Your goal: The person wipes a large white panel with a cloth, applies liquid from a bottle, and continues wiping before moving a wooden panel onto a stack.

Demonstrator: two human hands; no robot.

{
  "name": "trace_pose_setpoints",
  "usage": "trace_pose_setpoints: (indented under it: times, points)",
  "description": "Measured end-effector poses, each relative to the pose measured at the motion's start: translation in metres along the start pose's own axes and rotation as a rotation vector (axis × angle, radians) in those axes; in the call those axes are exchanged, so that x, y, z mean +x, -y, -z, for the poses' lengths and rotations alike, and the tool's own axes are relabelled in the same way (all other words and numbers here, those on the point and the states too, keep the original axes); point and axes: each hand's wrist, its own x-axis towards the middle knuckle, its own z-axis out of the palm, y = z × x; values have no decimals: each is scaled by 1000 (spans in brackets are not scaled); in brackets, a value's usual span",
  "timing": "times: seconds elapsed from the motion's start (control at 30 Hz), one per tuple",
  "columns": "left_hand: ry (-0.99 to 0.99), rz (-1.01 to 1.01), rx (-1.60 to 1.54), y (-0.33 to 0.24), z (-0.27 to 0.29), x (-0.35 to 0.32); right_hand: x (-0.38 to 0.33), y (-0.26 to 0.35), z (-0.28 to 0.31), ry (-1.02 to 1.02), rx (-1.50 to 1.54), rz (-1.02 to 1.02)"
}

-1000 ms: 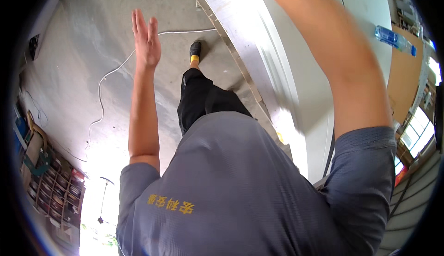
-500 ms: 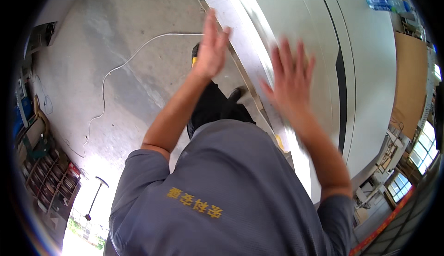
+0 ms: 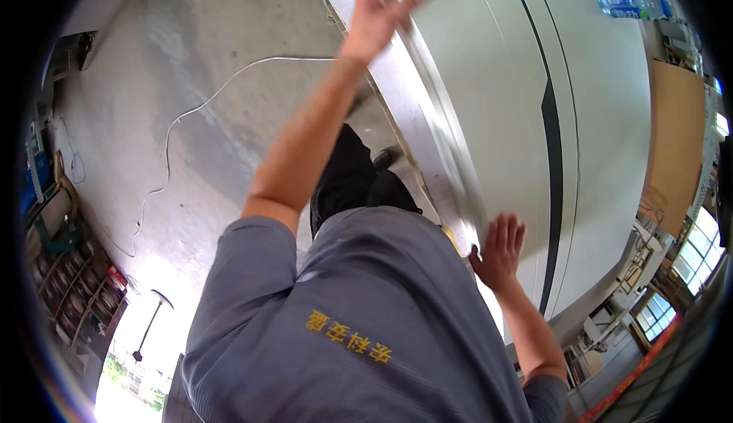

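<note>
Since the earlier frames both arms have spread apart: the left hand [image 3: 374,14] has climbed to the top centre of the frame, and the right hand [image 3: 500,251] has dropped to the lower right of centre.

Head view. Left hand: fingers splayed and released, nothing gripped; the fingertips reach over the near edge of the large white panel [image 3: 595,140], which fills the upper right of the frame. Whether they press on it I cannot tell, owing to motion blur. Right hand: open, palm laid flat against the panel's face near its lower edge, fingers spread, not clenched. Judgement: the two open palms, well apart along the same long edge, suit steadying or sliding a broad flat sheet rather than lifting it.

Panel face carries a thin black stripe [image 3: 553,156] running down its length. Its near edge runs diagonally from top centre to lower right, close beside the person's dark trousers [image 3: 351,186].

Open room: bare concrete floor [image 3: 191,56] at upper left, crossed by a loose white cable [image 3: 198,106]. Shelving [image 3: 69,285] crowds the left rim. A water bottle [image 3: 630,3] lies on the panel at upper right.
</note>
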Motion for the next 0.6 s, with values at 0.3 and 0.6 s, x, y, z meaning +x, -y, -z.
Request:
trace_pose_setpoints:
  times: [0.3,0.6]
  points:
    - [-378,-159,-16,-12,111,54,453,75,114,-335,44,253]
    - [1048,-330,-152,-115,7,-62,661,72,177,-412,857,423]
